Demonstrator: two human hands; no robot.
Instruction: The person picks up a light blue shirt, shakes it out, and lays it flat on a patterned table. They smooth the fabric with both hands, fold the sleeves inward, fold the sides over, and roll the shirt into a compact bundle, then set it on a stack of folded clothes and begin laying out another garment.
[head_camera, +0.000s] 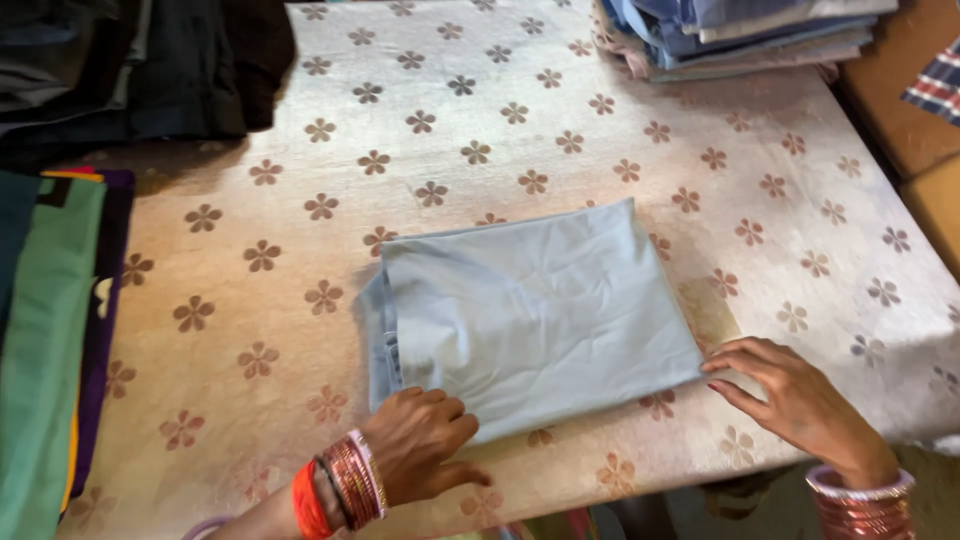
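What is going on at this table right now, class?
A person is handling a folded pale blue cloth that lies flat on a table with a flower-patterned cover. The left hand presses on the cloth's near left corner, and the right hand touches its near right corner with its fingers. A stack of folded clothes sits at the far right, dark clothes at the far left, and green fabric along the left edge.

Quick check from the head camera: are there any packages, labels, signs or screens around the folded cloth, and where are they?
None in view: no package, label, sign or screen shows.
Only cloth lies on the flower-patterned table cover: the folded pale blue cloth under the left hand and right hand, and a stack of folded blue cloths at the far edge.
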